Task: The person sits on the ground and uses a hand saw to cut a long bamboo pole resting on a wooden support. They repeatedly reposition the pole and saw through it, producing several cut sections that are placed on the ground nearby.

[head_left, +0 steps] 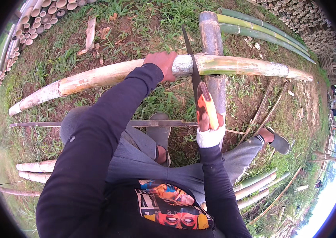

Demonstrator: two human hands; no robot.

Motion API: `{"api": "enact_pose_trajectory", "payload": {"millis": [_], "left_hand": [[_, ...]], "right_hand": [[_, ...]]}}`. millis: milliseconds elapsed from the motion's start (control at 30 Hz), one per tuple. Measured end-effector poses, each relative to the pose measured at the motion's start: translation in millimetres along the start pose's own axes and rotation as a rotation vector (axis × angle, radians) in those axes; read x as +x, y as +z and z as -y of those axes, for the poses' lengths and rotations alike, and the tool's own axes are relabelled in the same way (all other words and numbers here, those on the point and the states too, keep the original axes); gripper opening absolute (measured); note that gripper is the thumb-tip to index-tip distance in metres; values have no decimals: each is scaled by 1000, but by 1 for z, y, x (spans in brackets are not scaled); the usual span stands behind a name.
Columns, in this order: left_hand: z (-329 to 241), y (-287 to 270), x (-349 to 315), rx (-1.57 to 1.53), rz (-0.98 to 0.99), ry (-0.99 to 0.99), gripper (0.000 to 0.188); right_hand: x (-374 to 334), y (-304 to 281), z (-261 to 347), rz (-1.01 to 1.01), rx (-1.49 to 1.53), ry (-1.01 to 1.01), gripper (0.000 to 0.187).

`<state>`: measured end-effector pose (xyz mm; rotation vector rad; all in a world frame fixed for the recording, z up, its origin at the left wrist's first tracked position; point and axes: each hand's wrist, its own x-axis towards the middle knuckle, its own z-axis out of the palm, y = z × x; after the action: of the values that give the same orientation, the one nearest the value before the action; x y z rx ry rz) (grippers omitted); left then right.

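A thick, pale bamboo pole (100, 75) lies crosswise in front of me over a grey log (211, 33). My left hand (162, 65) is closed over the pole, just left of the log. In my right hand (209, 122) is a handsaw (193, 65), gripped by its orange and dark handle. The dark blade points away from me and crosses the pole between my left hand and the log. How deep its teeth sit in the bamboo I cannot tell. A white band (210, 137) wraps my right wrist.
Stacked bamboo (41, 18) stands at the far left, with another large pile (302, 18) at the far right. Green poles (263, 33) lie beyond the log. A narrow wooden strip (136, 123) runs by my legs. Thin sticks (265, 107) and more poles (255, 188) lie right.
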<state>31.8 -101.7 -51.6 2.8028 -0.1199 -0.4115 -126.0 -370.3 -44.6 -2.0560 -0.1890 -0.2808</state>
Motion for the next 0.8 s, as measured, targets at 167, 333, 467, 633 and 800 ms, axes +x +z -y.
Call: {"api": "enact_pose_trajectory", "payload": {"millis": [167,333,467,633,800], "left_hand": [[-4,-5,-8,18,-46,-7,82],[0,1,-4,2,-55,41,77],[3,3,1,2,-22,21,84],[-2,-5,-4,13,-9,2,85],[-5,-11,-9,16,-23,9,83]], "right_hand": [[63,43,2,21,222,113,28],[-81,-53,37,33,109,300,29],[-96,-53,36,-3,210,60,33],[47,28,-1,60,43,126,22],[23,21,20,16,202,142,26]]}}
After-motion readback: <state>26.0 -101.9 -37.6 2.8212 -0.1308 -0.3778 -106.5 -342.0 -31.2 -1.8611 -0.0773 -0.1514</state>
